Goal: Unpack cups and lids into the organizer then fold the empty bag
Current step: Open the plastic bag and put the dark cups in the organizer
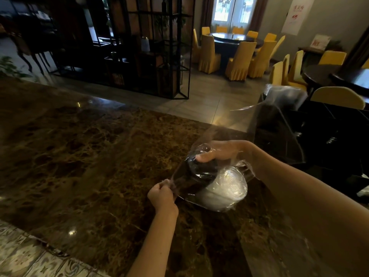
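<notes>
A clear plastic bag (237,124) lies across the brown marble counter (89,156), its far end rising toward a black organizer (327,124) at the right. My right hand (221,151) is inside the bag, fingers closed on a stack of dark lids (201,169). A stack of whitish translucent lids (225,189) rests in the bag just nearer to me. My left hand (162,193) pinches the bag's near edge and holds it taut. More clear plastic sticks up from the top of the organizer.
The counter ends at a patterned tile strip (30,254) near me and at a tiled floor on the far side. A black metal shelf unit (139,47) stands beyond. Round tables with yellow-covered chairs (239,58) fill the room's right.
</notes>
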`<state>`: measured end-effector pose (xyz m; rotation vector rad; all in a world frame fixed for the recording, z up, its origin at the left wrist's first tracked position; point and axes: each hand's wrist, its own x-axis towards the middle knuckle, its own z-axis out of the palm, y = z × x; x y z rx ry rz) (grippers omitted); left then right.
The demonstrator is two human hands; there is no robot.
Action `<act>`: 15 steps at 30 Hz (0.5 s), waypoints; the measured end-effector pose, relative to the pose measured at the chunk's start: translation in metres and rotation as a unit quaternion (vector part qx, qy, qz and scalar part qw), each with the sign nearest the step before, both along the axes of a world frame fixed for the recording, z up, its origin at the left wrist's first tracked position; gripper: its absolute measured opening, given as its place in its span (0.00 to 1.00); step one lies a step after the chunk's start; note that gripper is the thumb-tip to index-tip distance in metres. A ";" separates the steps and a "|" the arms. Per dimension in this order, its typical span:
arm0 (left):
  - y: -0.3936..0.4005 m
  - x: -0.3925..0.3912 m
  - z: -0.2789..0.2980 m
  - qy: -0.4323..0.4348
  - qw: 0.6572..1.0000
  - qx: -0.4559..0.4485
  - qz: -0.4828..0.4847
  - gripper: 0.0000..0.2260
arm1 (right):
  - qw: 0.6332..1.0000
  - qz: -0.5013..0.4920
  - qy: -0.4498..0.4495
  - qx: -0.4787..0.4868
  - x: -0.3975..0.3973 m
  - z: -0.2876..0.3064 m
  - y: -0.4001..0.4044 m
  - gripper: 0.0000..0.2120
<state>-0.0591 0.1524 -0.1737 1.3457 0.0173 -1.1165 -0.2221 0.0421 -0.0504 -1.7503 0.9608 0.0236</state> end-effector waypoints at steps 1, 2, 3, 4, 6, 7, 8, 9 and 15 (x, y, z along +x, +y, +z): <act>-0.003 0.002 -0.001 -0.004 1.000 0.010 0.009 0.05 | 1.000 -0.014 -0.010 -0.015 0.003 0.007 0.000 0.26; -0.005 0.004 -0.002 -0.004 0.999 0.024 0.021 0.05 | 0.999 -0.030 -0.015 -0.019 0.001 0.010 0.002 0.30; -0.007 0.007 -0.003 0.001 0.999 0.033 0.035 0.04 | 0.999 -0.040 -0.022 -0.021 0.001 0.017 0.001 0.31; -0.008 0.010 -0.004 0.009 0.998 0.034 0.043 0.04 | 0.998 -0.045 -0.029 -0.016 -0.001 0.022 0.000 0.31; -0.010 0.014 -0.006 0.018 0.998 0.024 0.049 0.04 | 0.996 -0.071 -0.054 0.006 -0.002 0.031 0.000 0.30; -0.011 0.017 -0.007 0.015 0.999 0.020 0.045 0.06 | 0.993 -0.095 -0.070 0.011 -0.003 0.035 -0.001 0.29; -0.011 0.020 -0.006 0.009 0.999 0.014 0.038 0.06 | 0.989 -0.115 -0.088 0.014 -0.004 0.036 -0.003 0.28; -0.011 0.022 -0.004 0.002 1.000 0.010 0.027 0.07 | 0.986 -0.131 -0.102 0.023 -0.003 0.039 -0.002 0.28; -0.003 0.022 0.071 -0.328 0.943 -0.040 -0.027 0.20 | 0.964 -0.222 -0.136 0.064 0.000 0.071 0.015 0.38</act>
